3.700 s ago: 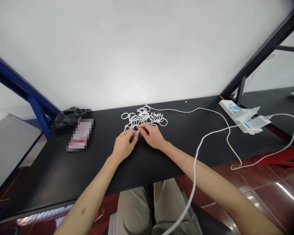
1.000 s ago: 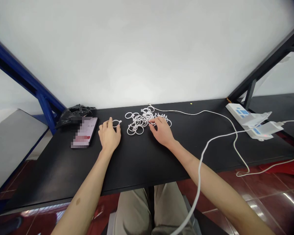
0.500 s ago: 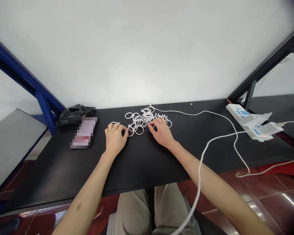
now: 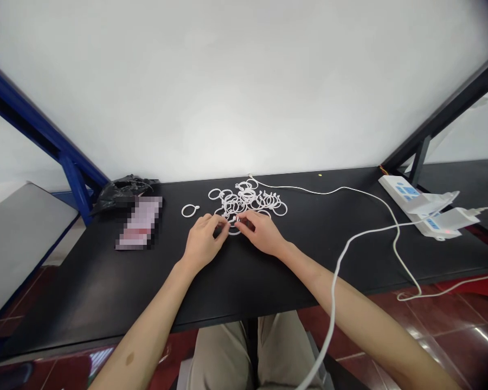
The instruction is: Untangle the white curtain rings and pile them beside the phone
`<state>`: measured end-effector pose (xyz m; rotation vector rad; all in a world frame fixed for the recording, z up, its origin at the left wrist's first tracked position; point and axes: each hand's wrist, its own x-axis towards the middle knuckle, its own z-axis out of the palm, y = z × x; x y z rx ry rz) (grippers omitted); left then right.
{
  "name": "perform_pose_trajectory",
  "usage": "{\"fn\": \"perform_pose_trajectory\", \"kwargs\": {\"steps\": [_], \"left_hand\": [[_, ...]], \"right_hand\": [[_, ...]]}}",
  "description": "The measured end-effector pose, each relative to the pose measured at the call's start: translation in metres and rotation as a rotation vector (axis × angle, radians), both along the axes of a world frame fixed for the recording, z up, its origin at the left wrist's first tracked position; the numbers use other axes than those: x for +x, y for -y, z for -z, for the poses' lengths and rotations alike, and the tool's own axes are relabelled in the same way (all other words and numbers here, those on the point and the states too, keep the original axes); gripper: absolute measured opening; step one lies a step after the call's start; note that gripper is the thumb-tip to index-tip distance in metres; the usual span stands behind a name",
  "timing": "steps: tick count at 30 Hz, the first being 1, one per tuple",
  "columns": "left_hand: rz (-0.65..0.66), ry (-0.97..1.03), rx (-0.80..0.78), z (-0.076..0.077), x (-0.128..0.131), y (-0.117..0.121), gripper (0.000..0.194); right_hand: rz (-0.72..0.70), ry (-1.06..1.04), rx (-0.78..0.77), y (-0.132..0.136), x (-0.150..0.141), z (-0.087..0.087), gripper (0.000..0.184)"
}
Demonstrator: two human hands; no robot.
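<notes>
A pile of white curtain rings (image 4: 244, 200), each with a small eyelet, lies on the black table. In front of the pile, my left hand (image 4: 205, 237) and my right hand (image 4: 263, 233) meet from either side at one curtain ring (image 4: 235, 233). Thumb and fingers of both hands are pinched at its top, where the eyelet is; the fingertips partly cover it. A single curtain ring (image 4: 190, 211) lies apart, to the left of the pile and just beyond my left hand.
To the left are a blurred-out phone-like object (image 4: 140, 222) and a crumpled black plastic bag (image 4: 124, 189). A white power strip (image 4: 418, 206) lies at the right. A white cable (image 4: 341, 252) runs across in front of my right forearm. A wall (image 4: 244, 108) borders the table's back.
My left hand has moved right, away from the lone ring, which now shows fully. My right hand has come left and nearer, and both hands now meet at one ring.
</notes>
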<state>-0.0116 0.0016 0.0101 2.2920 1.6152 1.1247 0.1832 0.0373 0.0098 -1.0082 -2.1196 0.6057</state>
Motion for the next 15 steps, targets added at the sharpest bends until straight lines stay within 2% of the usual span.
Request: {"fn": "perform_pose_trajectory", "kwargs": {"steps": [4, 7, 9, 11, 15], "left_hand": [[0.065, 0.199, -0.147, -0.008, 0.0, 0.001, 0.018], [0.173, 0.393, -0.397, -0.014, -0.001, 0.001, 0.024], [0.248, 0.504, -0.534, -0.017, -0.001, 0.002, 0.026], [0.278, 0.526, -0.571, -0.018, -0.001, 0.004, 0.025], [0.271, 0.378, -0.488, -0.017, 0.001, 0.005, 0.024]], "right_hand": [[0.032, -0.102, -0.093, -0.001, -0.001, -0.002, 0.011], [0.028, -0.172, -0.195, 0.0, -0.001, -0.007, 0.009], [0.02, -0.179, -0.166, 0.002, -0.001, -0.009, 0.01], [0.007, -0.161, -0.087, 0.003, 0.0, -0.01, 0.012], [-0.045, -0.136, -0.037, 0.005, 0.001, -0.013, 0.019]]}}
